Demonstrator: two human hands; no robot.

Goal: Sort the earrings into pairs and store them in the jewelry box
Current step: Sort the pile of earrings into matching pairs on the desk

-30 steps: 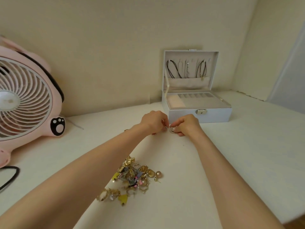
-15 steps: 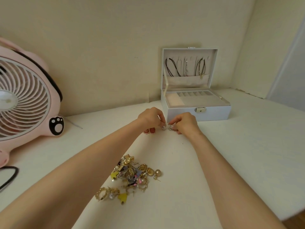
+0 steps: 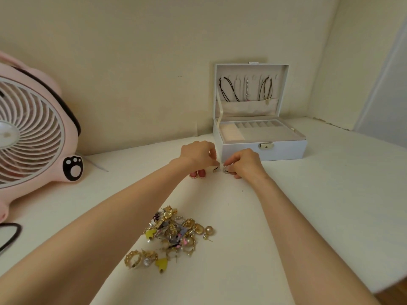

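A white jewelry box (image 3: 284, 153) stands open at the back of the white table, with necklaces hung in its lid. Just in front of its left corner my right hand (image 3: 245, 162) pinches a small silver round earring (image 3: 225, 169) against the table. My left hand (image 3: 197, 154) pinches a matching small earring (image 3: 215, 169) a little to its left. Two red earrings (image 3: 197, 173) lie side by side under my left hand. A heap of mixed gold, pearl and yellow earrings (image 3: 171, 235) lies nearer me between my forearms.
A pink table fan (image 3: 33, 133) with a paw mark stands at the left, a black cord (image 3: 11, 235) by its base. The wall runs close behind the box. The table edge (image 3: 387, 288) drops off at the lower right.
Both hands have drawn slightly apart and lowered the two small earrings to the table. The pair of red earrings beneath my left hand has come into view.
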